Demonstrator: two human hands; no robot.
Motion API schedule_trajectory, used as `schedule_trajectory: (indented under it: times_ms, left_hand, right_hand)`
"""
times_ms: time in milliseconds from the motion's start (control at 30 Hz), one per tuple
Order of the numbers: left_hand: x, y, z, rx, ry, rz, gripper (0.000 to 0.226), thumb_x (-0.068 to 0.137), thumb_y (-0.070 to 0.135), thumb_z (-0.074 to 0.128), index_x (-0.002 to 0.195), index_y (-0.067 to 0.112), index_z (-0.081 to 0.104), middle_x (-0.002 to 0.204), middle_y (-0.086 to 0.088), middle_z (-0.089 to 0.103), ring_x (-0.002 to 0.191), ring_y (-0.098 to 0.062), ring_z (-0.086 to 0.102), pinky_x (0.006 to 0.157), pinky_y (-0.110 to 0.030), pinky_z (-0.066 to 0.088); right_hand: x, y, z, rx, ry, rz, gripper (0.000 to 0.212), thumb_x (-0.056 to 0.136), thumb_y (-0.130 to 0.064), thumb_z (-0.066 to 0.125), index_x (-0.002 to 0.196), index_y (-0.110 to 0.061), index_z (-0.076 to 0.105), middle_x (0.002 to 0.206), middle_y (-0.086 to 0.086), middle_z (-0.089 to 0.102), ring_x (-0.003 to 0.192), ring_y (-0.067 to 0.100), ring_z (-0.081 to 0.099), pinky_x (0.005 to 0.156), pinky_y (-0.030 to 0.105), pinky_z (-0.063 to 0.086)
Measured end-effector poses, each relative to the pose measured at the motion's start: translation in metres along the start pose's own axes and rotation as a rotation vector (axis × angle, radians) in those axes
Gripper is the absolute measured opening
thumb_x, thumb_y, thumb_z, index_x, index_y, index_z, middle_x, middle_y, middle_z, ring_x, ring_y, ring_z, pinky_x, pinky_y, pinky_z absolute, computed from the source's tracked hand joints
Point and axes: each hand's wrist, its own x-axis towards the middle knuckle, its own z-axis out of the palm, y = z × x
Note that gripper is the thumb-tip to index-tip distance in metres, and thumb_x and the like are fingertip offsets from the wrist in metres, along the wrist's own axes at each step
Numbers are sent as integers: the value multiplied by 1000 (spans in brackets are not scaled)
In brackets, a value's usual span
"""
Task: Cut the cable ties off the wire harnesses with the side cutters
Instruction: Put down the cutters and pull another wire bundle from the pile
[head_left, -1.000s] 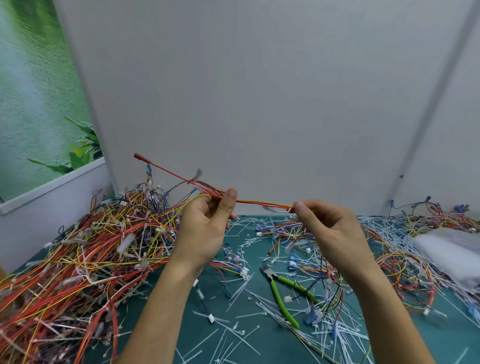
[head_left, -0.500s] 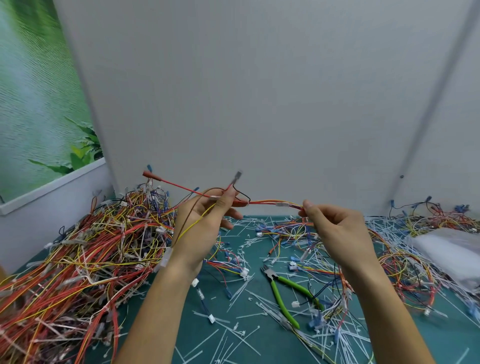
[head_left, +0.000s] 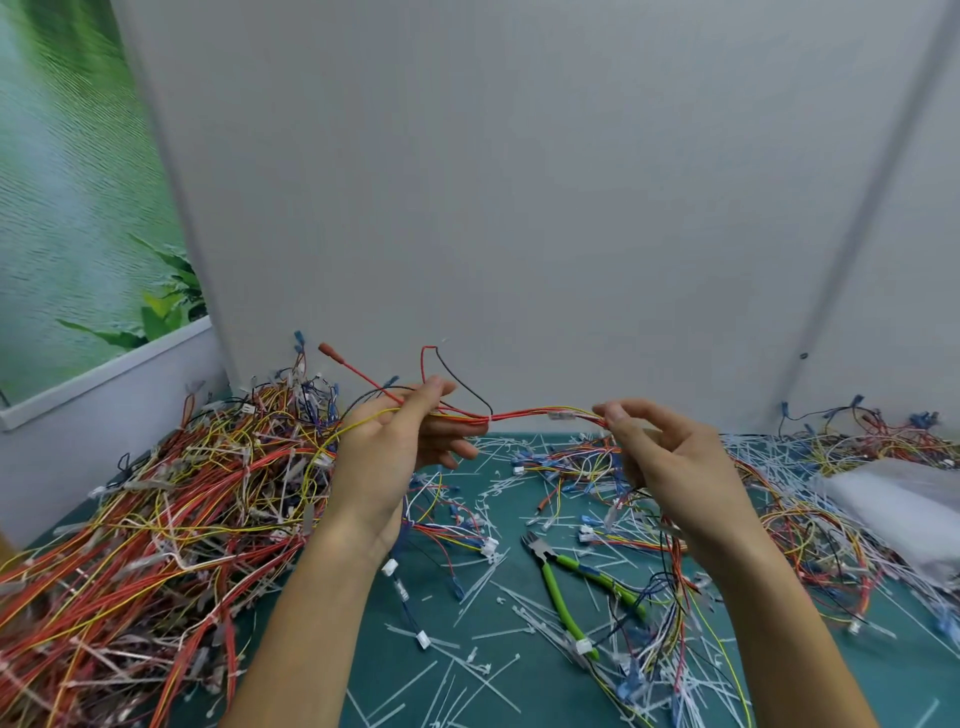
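- Both hands are up over the back of the green mat (head_left: 384, 675), with one wire harness (head_left: 519, 414) strung between them, clear of the table.
- The left hand (head_left: 384, 457) pinches the harness between thumb and forefinger. Its other fingers are spread loosely underneath, holding nothing.
- The right hand (head_left: 670, 462) pinches the other end with thumb and forefinger tip, the rest of its fingers curled in.
- A small white cable tie (head_left: 491, 415) sits on the held span, nearer the left hand.
- Past the left pinch, a red lead with a brown terminal (head_left: 328, 348) pokes up and left, and a red-and-black loop stands above the fingers.
- The harness tail drops from the right hand to the mat, landing in the tangle by the cutter handles.
- The side cutters (head_left: 555, 590) lie flat between the forearms, untouched. Jaws point away, green handles splayed toward the person, one half buried in wires.
- On the left, a big pile of harnesses (head_left: 156, 519) spills off the left and bottom edges.
- On the right, a looser tangle (head_left: 810, 519) runs up to a white bag (head_left: 904, 504) at the frame edge.
- Cut ties (head_left: 467, 597) litter the middle. The barest mat is the strip between the forearms, left of the cutters.
- The grey wall (head_left: 519, 208) closes off the back just behind the hands.
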Motion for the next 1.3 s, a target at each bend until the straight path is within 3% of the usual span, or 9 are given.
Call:
schedule_trajectory:
  times_ms: [167,267,400,567,667,800,1000,1200,1300]
  left_hand:
    - [3,1,-2,-19,14,-9,16,103,13,54,116,8,61,76,-22,75,50,-23,69,44,-23,51]
    - [3,1,-2,13,18,-4,19,104,12,52,121,6,59,76,-21,76,49,-22,68,44,-22,51]
    - [-3,7,2,105,-18,12,21,105,19,53,117,5,61,80,-17,77,56,-20,71,50,-24,51]
    - [-23,24,5,282,-289,99,25,95,39,64,106,19,76,99,-3,79,80,-23,75,64,-32,56]
    - [-33,28,13,419,-403,186,27,90,46,66,107,29,78,93,5,79,81,-14,75,68,-29,60]
    - [-35,21,17,416,-371,189,27,86,40,69,102,20,76,83,5,78,78,-7,74,68,-13,53]
    - [-22,10,13,400,-253,220,18,83,37,81,89,25,68,83,-1,75,74,-14,74,65,-20,54]
    - [-13,-1,9,456,-267,219,29,90,36,71,117,26,69,72,2,70,63,-12,68,61,-20,52]
    - [-12,-3,7,521,-268,253,16,100,25,64,113,24,73,66,-1,69,61,-12,67,59,-22,51]
  right_hand:
    - [1,2,-4,-8,-42,-84,32,89,-53,69,101,-24,76,68,-2,57,64,9,46,64,29,35]
    - [1,2,-7,-18,-98,-106,30,86,-52,74,103,-27,77,69,3,52,65,10,46,62,22,37]
    - [4,5,-4,7,20,-102,20,87,-44,76,95,-26,78,62,-1,47,58,10,42,54,15,35]
    - [8,14,-7,-71,106,3,24,95,-36,72,90,-13,75,55,-4,40,47,8,32,51,23,28]
    - [8,16,-7,-149,137,9,24,96,-37,71,90,-14,73,49,-12,38,42,4,31,51,24,28]
    - [8,15,-6,-147,164,-26,19,97,-33,71,91,-14,72,45,-14,38,40,2,31,56,25,32]
    - [3,5,-3,-79,93,-144,14,97,-34,71,95,-20,73,50,-12,37,46,7,31,46,17,27]
    - [-10,-11,8,-27,4,-260,11,94,-35,71,94,-25,72,54,1,36,53,18,32,49,28,25]
    - [-14,-21,9,-44,-26,-291,11,94,-37,72,99,-28,71,57,10,36,55,26,32,52,31,27]
